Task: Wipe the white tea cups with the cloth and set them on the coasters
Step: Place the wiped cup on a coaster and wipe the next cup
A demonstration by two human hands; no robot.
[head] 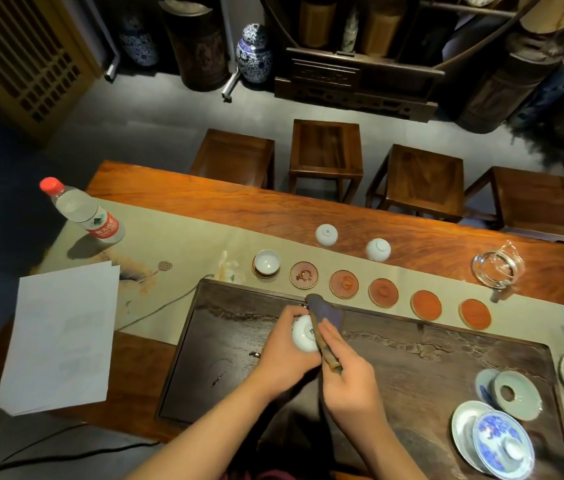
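A white tea cup (pixel 303 333) is gripped in the left hand (pixel 282 355), turned on its side with its foot toward the camera, above the dark tea tray (pixel 239 341) that lies along the near edge of the surface (pixel 204 199). A dark cloth (pixel 325 315) is pinched in the right hand (pixel 348 372) and pressed against the right side of that cup; its upper fold stands clear above the fingers.

Beyond the far edge of the tray, 6 round coasters are set in a row on the pale table runner (pixel 169 233). On the leftmost coaster (pixel 266 270) a 2nd cup (pixel 267 262) stands upright. The other 5 coasters (pixel 383 292) are bare; 3 of them show a small motif in the middle.

Farther back, near the far edge of the runner, 2 more cups are placed upside down: 1 (pixel 326 234) behind the 2nd coaster, the other (pixel 378 249) behind the 4th.

A plastic water bottle (pixel 83 211) with a red cap stands at the left end of the surface, and sheets of white paper (pixel 62 334) lie at its near left corner. A clear glass pitcher (pixel 497 266) is seen toward the right end. At the near right corner of the tray, a blue-and-white lidded bowl (pixel 495 441) and a pale lid (pixel 516 394) are set.
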